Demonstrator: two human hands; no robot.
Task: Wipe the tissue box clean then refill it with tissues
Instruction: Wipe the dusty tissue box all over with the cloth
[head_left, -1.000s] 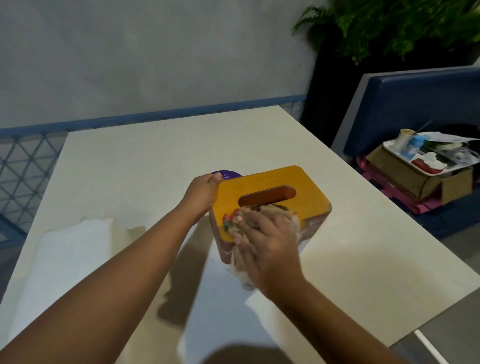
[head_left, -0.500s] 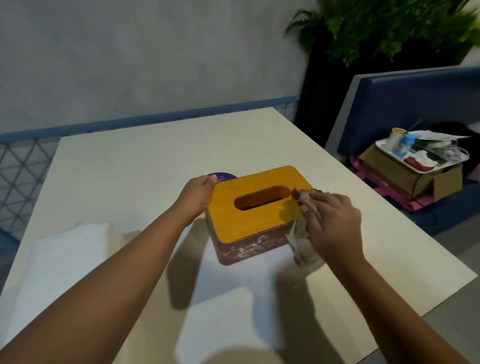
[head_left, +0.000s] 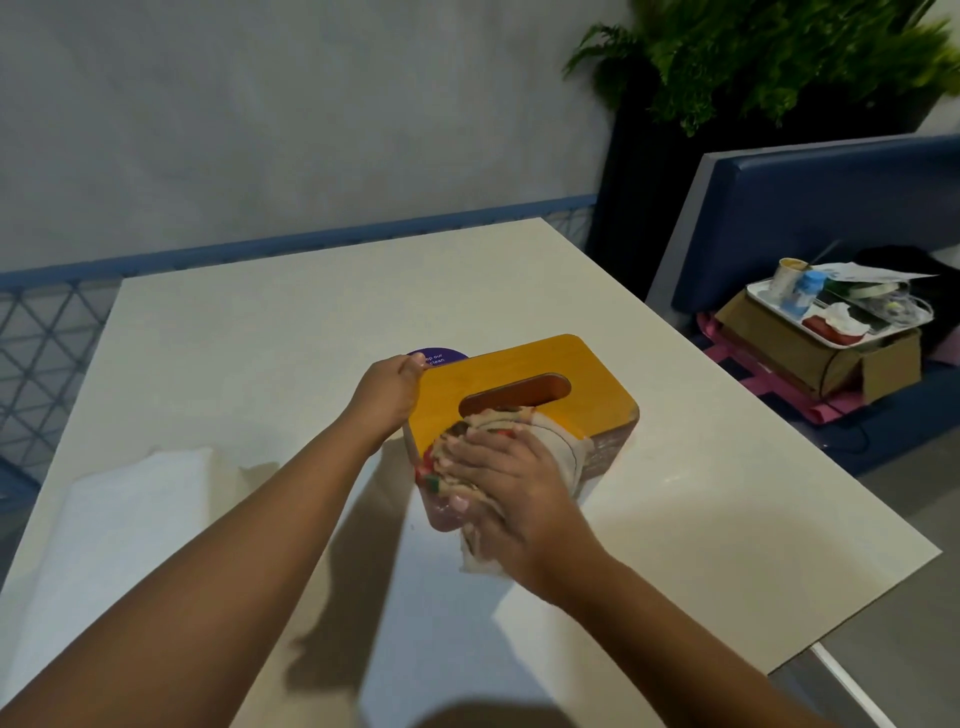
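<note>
A tissue box (head_left: 587, 374) with an orange wooden lid, an oval slot and a clear body stands near the middle of the cream table (head_left: 291, 312). My left hand (head_left: 387, 392) grips the box's far left corner and steadies it. My right hand (head_left: 506, 483) presses a beige patterned cloth (head_left: 553, 449) against the lid's near edge and the front side of the box. A stack of white tissues (head_left: 114, 525) lies on the table at the left, apart from the box.
A purple round sticker (head_left: 441, 355) lies on the table behind my left hand. To the right, past the table edge, a blue bench (head_left: 810, 208) carries a cardboard box (head_left: 810, 353) topped by a cluttered tray (head_left: 841, 306). A green plant (head_left: 769, 52) stands at the back right.
My right hand with the cloth has swept from the box's right end back to its near left front side. My left hand has kept its grip on the far corner.
</note>
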